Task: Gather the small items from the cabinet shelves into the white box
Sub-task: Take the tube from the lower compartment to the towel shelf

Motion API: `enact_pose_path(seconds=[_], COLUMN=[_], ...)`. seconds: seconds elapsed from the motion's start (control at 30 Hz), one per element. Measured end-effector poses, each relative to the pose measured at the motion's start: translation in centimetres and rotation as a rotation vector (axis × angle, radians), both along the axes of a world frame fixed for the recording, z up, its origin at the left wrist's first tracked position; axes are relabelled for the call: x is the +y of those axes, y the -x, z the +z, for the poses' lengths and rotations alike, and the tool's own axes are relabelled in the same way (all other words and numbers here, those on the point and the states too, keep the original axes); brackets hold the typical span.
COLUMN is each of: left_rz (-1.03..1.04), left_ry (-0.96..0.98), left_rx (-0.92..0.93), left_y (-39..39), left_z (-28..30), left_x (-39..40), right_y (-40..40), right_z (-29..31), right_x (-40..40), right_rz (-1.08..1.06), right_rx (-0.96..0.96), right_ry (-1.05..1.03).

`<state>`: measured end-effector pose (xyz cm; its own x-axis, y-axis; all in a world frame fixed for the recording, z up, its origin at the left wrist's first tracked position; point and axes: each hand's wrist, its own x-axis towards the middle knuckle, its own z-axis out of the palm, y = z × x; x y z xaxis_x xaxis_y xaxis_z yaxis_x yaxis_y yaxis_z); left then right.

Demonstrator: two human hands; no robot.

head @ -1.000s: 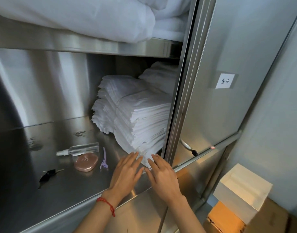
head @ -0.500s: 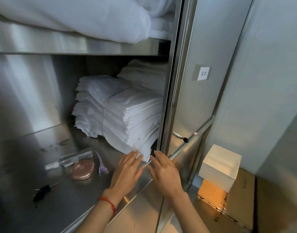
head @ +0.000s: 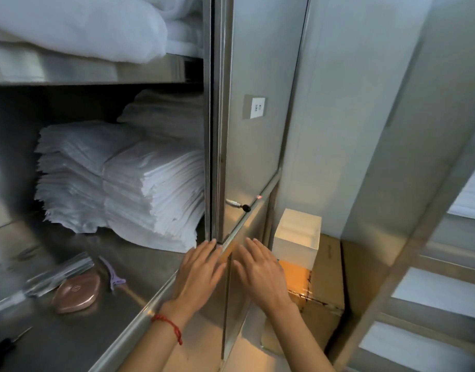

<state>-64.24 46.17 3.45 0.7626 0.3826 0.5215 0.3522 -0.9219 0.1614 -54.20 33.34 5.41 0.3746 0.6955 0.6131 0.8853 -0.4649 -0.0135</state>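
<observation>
While both hands hover flat with fingers spread, left hand (head: 200,272) and right hand (head: 259,269) holding nothing, I should fetch the white box (head: 296,238), right on the cardboard carton (head: 325,285), before reaching the compact (head: 76,292) on the shelf (head: 118,326).

White box (head: 296,242) — open, on cardboard carton (head: 323,285)

1. Both hands are flat with fingers straight: the left hand (head: 197,272) lies over the front edge of the steel shelf (head: 139,267), the right hand (head: 260,269) just beside it, in front of the cabinet face.
2. A pink compact (head: 76,293), a clear spray bottle (head: 47,281) and a purple hair clip (head: 112,273) lie together near the shelf's left front.
3. Stacked white towels (head: 139,183) fill the shelf's back right.
4. The white box (head: 296,237) stands on a cardboard carton (head: 325,288), right of the cabinet.
</observation>
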Motion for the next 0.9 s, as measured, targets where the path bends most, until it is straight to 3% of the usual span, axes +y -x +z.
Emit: enact_pose_path(seconds=[0.27, 0.53, 0.8, 0.9], left_rz=[-0.083, -0.181, -0.305, -0.365], left_ry=[0.056, 0.063, 0.057, 0.052], left_rx=[0.007, 0.126, 0.099, 0.119], left_y=[-4.9, -9.8, -14.2, -15.6], left_z=[0.0, 0.5, 1.2, 1.1], left_x=[-4.3, -9.3, -14.5, -16.0], right_y=[-3.1, -6.7, -8.9, -9.5], right_z=[0.2, 0.4, 0.3, 0.1], right_x=[-5.7, -12.0, -17.8, -19.7], right_rz=[-0.180, -0.304, -0.445, -0.491], right_rx=[0.048, 0.054, 0.076, 0.184], right_ry=[0.051, 0.025, -0.006, 0.058])
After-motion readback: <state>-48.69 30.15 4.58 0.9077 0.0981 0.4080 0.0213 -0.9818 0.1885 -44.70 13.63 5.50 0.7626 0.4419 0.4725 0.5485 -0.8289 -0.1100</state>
